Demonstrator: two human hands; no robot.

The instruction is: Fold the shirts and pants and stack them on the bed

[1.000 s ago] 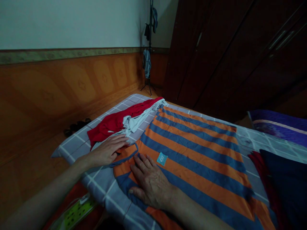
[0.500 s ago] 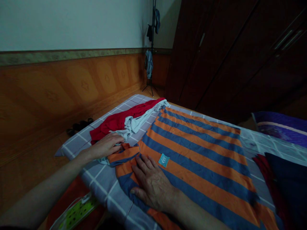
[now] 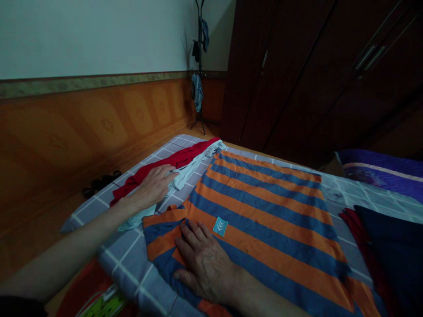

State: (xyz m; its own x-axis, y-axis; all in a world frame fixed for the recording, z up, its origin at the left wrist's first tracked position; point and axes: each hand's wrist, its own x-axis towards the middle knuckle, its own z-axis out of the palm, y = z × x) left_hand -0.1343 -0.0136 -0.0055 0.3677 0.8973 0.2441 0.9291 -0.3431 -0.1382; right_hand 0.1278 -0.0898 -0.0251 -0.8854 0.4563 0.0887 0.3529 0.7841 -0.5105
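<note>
An orange and blue striped shirt [image 3: 264,211] lies spread on the checked bed sheet [image 3: 125,259], with a small teal patch [image 3: 220,226] on it. My right hand [image 3: 208,264] rests flat on the shirt, left of the patch, fingers spread. Farther off, my left hand [image 3: 155,187] is open, fingers stretched over a light blue garment [image 3: 185,176]; whether it touches the cloth I cannot tell. Beside that garment runs a bunched red one [image 3: 193,152]. The shirt's sleeve [image 3: 161,226] lies spread between my hands.
Dark blue and red folded clothes [image 3: 390,246] lie at the right. A purple bundle [image 3: 383,167] is beyond the bed. Below the near left bed edge sits a green power strip [image 3: 105,304]. A coat stand [image 3: 200,66] stands in the corner by a dark wardrobe [image 3: 280,79].
My left hand has left the sleeve and moved away from me onto the light blue garment. The bunched sleeve now lies flatter. My right hand stays on the shirt; the view has turned slightly right.
</note>
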